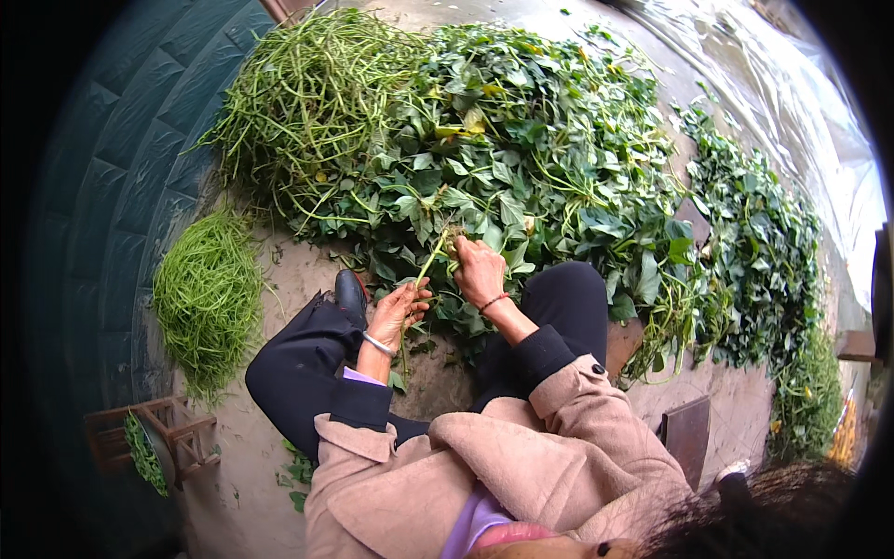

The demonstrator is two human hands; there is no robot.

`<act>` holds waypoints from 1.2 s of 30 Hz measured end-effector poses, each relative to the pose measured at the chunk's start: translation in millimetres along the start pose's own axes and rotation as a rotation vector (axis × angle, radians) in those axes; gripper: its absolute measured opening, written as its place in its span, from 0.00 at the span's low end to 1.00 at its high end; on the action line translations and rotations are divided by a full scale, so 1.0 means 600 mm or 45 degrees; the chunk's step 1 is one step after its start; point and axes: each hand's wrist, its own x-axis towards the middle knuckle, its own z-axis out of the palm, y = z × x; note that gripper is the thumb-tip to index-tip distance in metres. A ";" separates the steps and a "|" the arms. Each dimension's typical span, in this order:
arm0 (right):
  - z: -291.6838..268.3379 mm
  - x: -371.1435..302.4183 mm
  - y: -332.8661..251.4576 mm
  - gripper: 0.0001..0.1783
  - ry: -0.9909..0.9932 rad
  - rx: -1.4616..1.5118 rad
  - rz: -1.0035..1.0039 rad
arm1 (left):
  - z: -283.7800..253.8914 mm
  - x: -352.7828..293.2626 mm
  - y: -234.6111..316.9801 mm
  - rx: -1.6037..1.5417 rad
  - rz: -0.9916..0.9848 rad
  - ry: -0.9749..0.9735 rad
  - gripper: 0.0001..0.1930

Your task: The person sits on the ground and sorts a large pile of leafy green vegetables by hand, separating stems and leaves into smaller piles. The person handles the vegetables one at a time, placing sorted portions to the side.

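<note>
Faces, over a tan, dusty-looking floor, a broad heap of dark-green leafy vines, close in front of the bent knees. Has at its upper left a wide tangle of bare yellow-green stems, touching the leaves, and, farther left, a smaller rounded pile of thin bright-green stalks. Could muddle leafy with bare along the join of heap and tangle, for want of any gap. Has a small brown wooden stool at the lower left. Curls the fingers of the bare left hand around the lower end of a slender, pale-green stem, pinching it. Rests the bare right hand by the stem's upper end, knuckles up; cannot make out any pinch there, with the fingertips partly hidden. Holds the stem aslant at the heap's near edge, above the leaves. Could snap it by bending too sharply, lose it through too loose a left-hand hold, or drag up neighbouring vines by pulling with the upper end caught. Wears on the right wrist a thin dark-red beaded bracelet; could snag it on leaf stalks by reaching deep.
</note>
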 end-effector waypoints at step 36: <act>0.049 -0.047 -0.038 0.06 -0.404 0.568 0.171 | -0.042 0.056 -0.031 -0.371 0.161 0.121 0.09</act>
